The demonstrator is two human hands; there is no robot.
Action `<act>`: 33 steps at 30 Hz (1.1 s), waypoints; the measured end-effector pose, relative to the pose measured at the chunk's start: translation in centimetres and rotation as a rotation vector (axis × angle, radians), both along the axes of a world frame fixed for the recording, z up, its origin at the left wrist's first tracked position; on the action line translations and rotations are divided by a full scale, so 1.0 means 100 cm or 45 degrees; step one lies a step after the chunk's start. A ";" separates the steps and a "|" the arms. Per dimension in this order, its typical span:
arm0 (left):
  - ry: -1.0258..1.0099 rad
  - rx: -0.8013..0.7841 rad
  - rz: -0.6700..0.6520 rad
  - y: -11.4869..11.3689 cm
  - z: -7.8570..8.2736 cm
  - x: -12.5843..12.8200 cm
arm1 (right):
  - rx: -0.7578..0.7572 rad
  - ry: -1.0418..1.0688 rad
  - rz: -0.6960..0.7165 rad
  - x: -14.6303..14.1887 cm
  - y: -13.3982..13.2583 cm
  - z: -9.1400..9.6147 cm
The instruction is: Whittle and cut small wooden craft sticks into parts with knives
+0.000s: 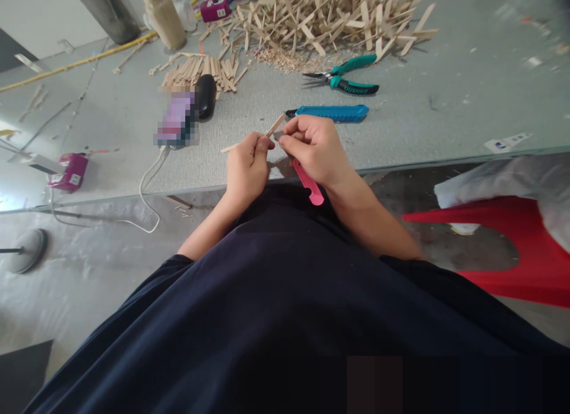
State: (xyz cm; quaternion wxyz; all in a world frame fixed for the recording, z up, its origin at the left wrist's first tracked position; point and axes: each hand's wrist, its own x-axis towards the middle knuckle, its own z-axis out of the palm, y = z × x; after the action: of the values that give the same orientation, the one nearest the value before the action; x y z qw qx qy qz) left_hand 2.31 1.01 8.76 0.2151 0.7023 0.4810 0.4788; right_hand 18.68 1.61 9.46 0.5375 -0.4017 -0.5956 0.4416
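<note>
The person is pinching a thin wooden stick in the left hand, thumb and fingers closing tight around its middle so both ends are poking out. The right hand is gripping a pink knife, with its handle trailing down toward the lap and its tip touching the stick just beside the left fingertips. Both hands are hovering over the near edge of the table.

This looks like the trimming step, with the blade being set against the wood. A clean cut is calling for a firm pinch and a blade angled away from the left fingers, since they are sitting so close.

A blue knife and green pliers are lying just beyond the hands, and a big pile of sticks is lying farther back.
</note>
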 end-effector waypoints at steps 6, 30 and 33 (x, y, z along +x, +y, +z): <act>-0.184 -0.048 -0.125 0.003 -0.002 -0.004 | 0.036 0.044 -0.022 0.000 -0.002 -0.001; -0.290 -0.309 -0.559 0.005 0.005 -0.016 | 0.052 0.089 0.336 0.004 -0.014 0.004; -0.254 -0.342 -0.564 0.004 0.004 -0.015 | 0.020 0.056 0.352 0.002 -0.011 0.005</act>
State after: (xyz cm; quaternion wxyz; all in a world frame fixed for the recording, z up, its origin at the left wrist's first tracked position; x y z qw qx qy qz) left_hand 0.81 1.37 9.20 0.4521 0.7048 0.3513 0.4188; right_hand 18.93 0.54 9.94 0.4877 -0.3019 -0.6367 0.5153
